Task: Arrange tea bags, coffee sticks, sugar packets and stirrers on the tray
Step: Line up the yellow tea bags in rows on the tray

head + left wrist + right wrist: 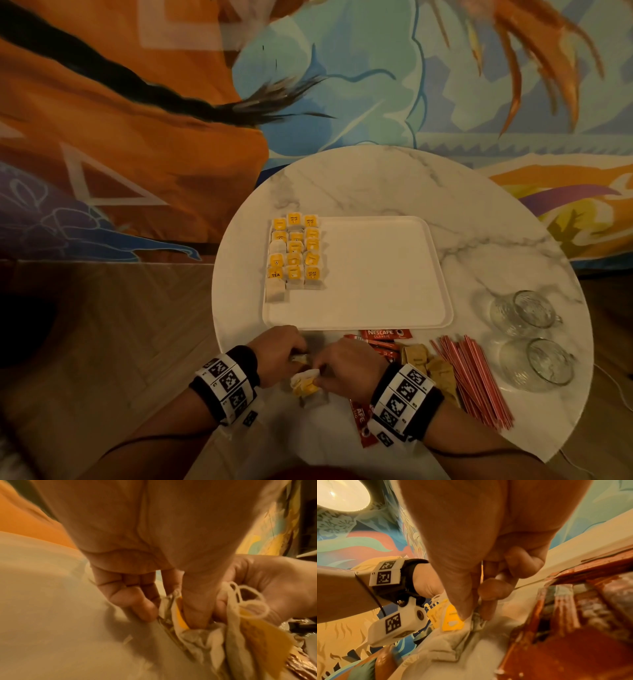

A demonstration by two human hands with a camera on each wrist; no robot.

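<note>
A white tray (376,274) lies on the round marble table (479,222), with rows of yellow-tagged tea bags (295,253) along its left side. Near the table's front edge both hands meet over a small clump of loose tea bags (306,385). My left hand (279,353) pinches a tea bag (173,609) between thumb and fingers. My right hand (346,371) pinches another tea bag (453,620) by its yellow tag and paper. Red coffee sticks (383,337), brown sugar packets (430,365) and red-striped stirrers (472,373) lie to the right of the hands.
Two clear glass cups (524,311) (539,365) stand at the table's right edge. Another red coffee stick (361,421) lies under my right wrist. A painted wall rises behind the table; wooden floor lies to the left.
</note>
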